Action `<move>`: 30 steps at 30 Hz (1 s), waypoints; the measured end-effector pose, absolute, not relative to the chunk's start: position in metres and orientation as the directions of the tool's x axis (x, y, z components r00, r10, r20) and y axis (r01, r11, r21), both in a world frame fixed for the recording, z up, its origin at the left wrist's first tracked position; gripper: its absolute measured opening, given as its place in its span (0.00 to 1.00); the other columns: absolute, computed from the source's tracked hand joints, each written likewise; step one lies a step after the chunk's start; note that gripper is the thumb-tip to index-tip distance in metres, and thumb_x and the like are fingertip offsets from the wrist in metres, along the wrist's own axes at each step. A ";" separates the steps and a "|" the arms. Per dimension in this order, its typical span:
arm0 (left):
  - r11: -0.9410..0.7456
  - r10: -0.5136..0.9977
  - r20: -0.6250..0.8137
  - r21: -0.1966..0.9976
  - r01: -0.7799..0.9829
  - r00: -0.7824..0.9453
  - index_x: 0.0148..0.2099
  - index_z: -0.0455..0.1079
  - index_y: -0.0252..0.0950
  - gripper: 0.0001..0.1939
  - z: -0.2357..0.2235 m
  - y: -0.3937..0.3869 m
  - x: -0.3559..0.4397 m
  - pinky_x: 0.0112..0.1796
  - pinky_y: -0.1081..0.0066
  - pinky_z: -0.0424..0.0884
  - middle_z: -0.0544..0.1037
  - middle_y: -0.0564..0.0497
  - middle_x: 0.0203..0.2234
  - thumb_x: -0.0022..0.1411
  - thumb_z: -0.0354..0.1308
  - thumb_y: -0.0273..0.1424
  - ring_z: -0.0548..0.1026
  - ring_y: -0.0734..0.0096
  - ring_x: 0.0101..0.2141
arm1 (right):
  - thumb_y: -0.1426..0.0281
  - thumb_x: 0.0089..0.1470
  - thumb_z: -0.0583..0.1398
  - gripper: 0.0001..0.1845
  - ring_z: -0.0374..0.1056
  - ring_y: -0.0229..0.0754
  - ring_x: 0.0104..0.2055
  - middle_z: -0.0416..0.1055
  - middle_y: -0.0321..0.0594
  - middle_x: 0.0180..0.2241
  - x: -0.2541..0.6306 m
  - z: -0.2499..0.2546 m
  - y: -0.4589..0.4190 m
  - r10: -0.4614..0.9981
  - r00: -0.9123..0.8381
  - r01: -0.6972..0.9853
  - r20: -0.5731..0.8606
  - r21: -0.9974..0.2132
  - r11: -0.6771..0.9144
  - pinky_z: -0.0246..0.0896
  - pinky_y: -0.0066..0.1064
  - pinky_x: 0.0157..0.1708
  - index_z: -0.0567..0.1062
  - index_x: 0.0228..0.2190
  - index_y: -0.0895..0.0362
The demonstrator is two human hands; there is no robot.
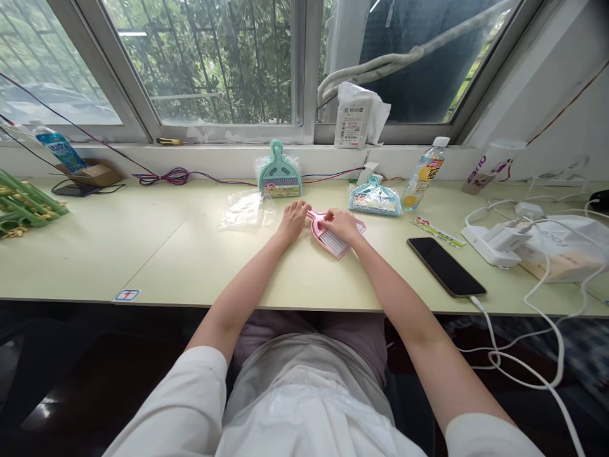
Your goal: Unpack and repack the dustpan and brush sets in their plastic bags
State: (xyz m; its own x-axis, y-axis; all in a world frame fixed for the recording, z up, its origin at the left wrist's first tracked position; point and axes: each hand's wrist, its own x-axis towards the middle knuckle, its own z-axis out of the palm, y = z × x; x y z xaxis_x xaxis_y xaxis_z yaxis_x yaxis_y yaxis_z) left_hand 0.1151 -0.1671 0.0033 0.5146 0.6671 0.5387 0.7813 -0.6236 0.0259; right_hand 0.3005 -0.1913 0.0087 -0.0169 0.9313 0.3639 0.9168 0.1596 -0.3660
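A small pink dustpan (315, 228) lies on the table with a brush (335, 244) nested in it, its pale bristles toward me. My left hand (294, 220) has its fingers closed at the handle end. Bent over the pan from the other side, my right hand (341, 225) grips the set near the brush; its fingertips partly cover the pink plastic. A crumpled clear plastic bag (245, 209) rests left of my left hand. Behind stand a green dustpan set (280, 174) in clear wrap and a second wrapped green set (375, 198), lying lower.
Right of my hands are a printed paper strip (438, 231), a phone (446, 267) on a white cable, a drink bottle (425, 174) and a power strip (492, 244) with tangled cords. Green stalks (28, 203) lie far left. A white package (354, 117) stands on the windowsill.
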 end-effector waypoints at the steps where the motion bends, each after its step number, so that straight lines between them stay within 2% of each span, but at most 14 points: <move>1: -0.625 0.656 0.543 0.001 0.781 0.525 0.52 0.66 0.36 0.17 0.005 -0.167 0.114 0.49 0.62 0.59 0.69 0.41 0.50 0.62 0.48 0.21 0.64 0.57 0.51 | 0.61 0.51 0.59 0.10 0.68 0.45 0.40 0.75 0.40 0.37 0.300 0.008 -0.191 0.929 -0.046 0.906 0.368 -0.376 0.193 0.54 0.33 0.40 0.74 0.29 0.55; 5: -0.679 0.626 0.484 -0.048 0.733 0.611 0.47 0.67 0.35 0.13 0.009 -0.167 0.111 0.46 0.65 0.62 0.70 0.43 0.45 0.63 0.49 0.21 0.67 0.60 0.47 | 0.63 0.51 0.61 0.09 0.67 0.43 0.41 0.74 0.40 0.36 0.295 0.005 -0.190 0.910 -0.151 0.853 0.386 -0.414 0.317 0.56 0.32 0.41 0.74 0.29 0.56; 8: -0.709 0.609 0.453 -0.057 0.703 0.651 0.45 0.68 0.35 0.11 0.009 -0.166 0.110 0.41 0.69 0.65 0.70 0.44 0.42 0.63 0.49 0.21 0.69 0.64 0.44 | 0.63 0.50 0.61 0.08 0.67 0.44 0.42 0.73 0.41 0.37 0.293 0.004 -0.191 0.910 -0.153 0.844 0.386 -0.428 0.324 0.57 0.32 0.42 0.73 0.28 0.56; 12: -0.678 0.631 0.404 -0.128 0.724 0.662 0.46 0.68 0.34 0.11 0.010 -0.165 0.109 0.32 0.71 0.65 0.70 0.44 0.43 0.65 0.48 0.22 0.71 0.64 0.44 | 0.62 0.50 0.61 0.09 0.67 0.44 0.42 0.72 0.41 0.37 0.292 0.006 -0.191 0.917 -0.134 0.847 0.375 -0.437 0.302 0.57 0.32 0.43 0.74 0.27 0.56; 19: -0.622 0.672 0.288 -0.281 0.731 0.682 0.45 0.70 0.30 0.15 0.016 -0.169 0.113 0.32 0.69 0.66 0.72 0.40 0.40 0.65 0.43 0.18 0.73 0.61 0.42 | 0.60 0.53 0.59 0.11 0.68 0.46 0.44 0.75 0.41 0.38 0.284 0.007 -0.191 0.922 -0.085 0.891 0.379 -0.385 0.240 0.55 0.37 0.46 0.75 0.28 0.55; 30: -0.563 0.746 0.232 -0.281 0.777 0.624 0.48 0.70 0.26 0.17 0.023 -0.175 0.123 0.33 0.68 0.65 0.74 0.38 0.41 0.65 0.40 0.19 0.74 0.60 0.39 | 0.63 0.56 0.57 0.11 0.69 0.45 0.43 0.74 0.43 0.40 0.284 0.005 -0.182 0.931 -0.106 0.906 0.350 -0.351 0.236 0.57 0.34 0.43 0.76 0.32 0.56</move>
